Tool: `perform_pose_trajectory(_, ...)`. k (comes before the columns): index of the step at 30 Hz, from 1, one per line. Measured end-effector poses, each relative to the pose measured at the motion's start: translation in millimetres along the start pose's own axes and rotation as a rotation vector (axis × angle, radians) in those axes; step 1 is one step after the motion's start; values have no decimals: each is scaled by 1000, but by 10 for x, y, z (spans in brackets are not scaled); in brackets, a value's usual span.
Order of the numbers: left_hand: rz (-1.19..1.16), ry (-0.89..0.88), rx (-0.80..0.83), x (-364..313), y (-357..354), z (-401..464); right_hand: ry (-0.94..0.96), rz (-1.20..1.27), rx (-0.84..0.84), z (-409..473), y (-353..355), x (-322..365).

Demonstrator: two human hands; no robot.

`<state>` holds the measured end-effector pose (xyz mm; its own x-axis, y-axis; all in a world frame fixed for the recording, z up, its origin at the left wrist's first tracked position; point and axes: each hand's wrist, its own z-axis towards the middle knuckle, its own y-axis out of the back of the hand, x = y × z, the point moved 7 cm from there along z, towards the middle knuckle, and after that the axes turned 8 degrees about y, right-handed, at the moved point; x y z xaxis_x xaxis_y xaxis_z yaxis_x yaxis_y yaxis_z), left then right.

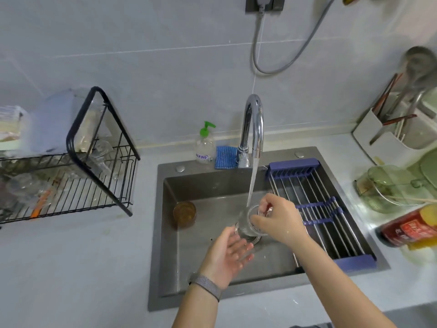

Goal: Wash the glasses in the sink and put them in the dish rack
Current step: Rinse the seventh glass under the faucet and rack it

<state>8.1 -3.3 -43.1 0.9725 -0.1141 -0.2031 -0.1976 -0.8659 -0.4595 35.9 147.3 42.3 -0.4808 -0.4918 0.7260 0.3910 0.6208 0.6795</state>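
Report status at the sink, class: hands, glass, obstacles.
Right hand grips clear glass under running tap. Left hand open below it. Amber glass waits in sink. Path to dish rack unobstructed.

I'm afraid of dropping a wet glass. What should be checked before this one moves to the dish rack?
1. Grip: right hand pinches the clear glass at its rim: ok.
2. Left hand open beneath the glass, touching its base at most: not ok.
3. Tap stream running into the glass: not ok, empty it first.
4. Free space in the black wire dish rack: cannot tell.
5. Amber glass waits unwashed in the grey sink: not ok.
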Motion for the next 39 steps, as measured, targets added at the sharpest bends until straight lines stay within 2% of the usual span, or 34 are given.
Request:
perform_pose_trajectory(2, -73, 49, 91, 88, -81, -34, 17, 47, 26, -58, -105, 72)
perform_pose_trajectory(5, -312, -23, 226, 61, -183, -74, -74, 436, 88, -140, -300, 86)
perform_pose_trajectory(7, -409, -97, 255, -25, -202, -92, -132, 638, 143, -197, -421, 82)
perform_pose_trajectory(12, -388, -222, 104, -235, -45, -87, -214, 852, 315, -244, -563, -51)
perform_pose_trajectory(14, -397, -236, 49, -305, 19, -131, -340, 868, 240, -91, -472, -288)
perform_pose_trajectory(18, -456, -194, 33, -367, 92, -139, -556, 1281, -35, 440, -224, -670)
perform_pose_trajectory(25, -548, -124, 84, -383, 138, 23, -638, 1542, -129, 1218, -293, -722)
perform_pose_trajectory(29, -575, -132, 108, -454, 126, 58, -670, 1721, -269, 1345, -358, -841)
perform_pose_trajectory(32, -585, -155, 94, -498, 127, 90, -611, 1871, -379, 1373, -315, -842)
perform_pose_trajectory(36, -597, -140, 55, -494, 178, 166, -541, 1846, -428, 1399, -270, -855)
perform_pose_trajectory(39, -644, -111, 65, -489, 181, 216, -541, 1696, -348, 1361, -291, -900)
